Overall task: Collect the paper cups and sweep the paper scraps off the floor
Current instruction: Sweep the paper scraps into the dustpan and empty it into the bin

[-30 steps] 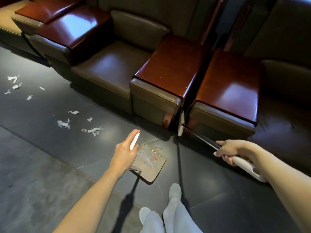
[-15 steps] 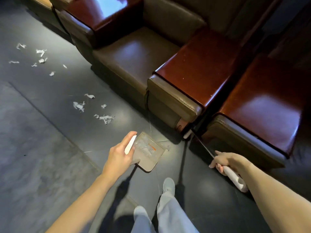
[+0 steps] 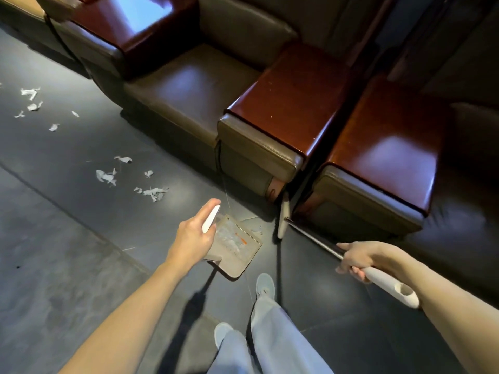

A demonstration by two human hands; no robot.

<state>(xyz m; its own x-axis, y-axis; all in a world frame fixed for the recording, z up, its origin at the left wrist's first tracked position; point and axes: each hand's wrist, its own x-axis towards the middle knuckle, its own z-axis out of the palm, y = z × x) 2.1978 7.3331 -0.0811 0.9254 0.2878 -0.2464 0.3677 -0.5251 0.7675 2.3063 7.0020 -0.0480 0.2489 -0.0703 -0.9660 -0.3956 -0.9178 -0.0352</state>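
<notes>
My left hand (image 3: 195, 236) grips the white handle of a beige dustpan (image 3: 237, 249), which sits on the dark floor and holds pale scraps. My right hand (image 3: 359, 257) grips the white grip of a long broom (image 3: 310, 234); its pale head (image 3: 283, 221) stands at the gap between two armrests. A few small scraps (image 3: 256, 229) lie between the pan and the broom head. More white paper scraps (image 3: 152, 192) lie on the floor to the left, with a further cluster (image 3: 31, 99) at the far left. No paper cup is in view.
A row of brown leather seats (image 3: 189, 90) with glossy red-brown armrest tops (image 3: 291, 103) runs along the far side. My legs in pale trousers and light shoes (image 3: 266, 284) stand just behind the dustpan. Dark floor tiles (image 3: 67, 265) stretch to the left.
The view has shifted slightly; the seats and scraps sit a little differently in frame. Both hands keep their grips, and the dustpan and broom head stay in about the same spots.
</notes>
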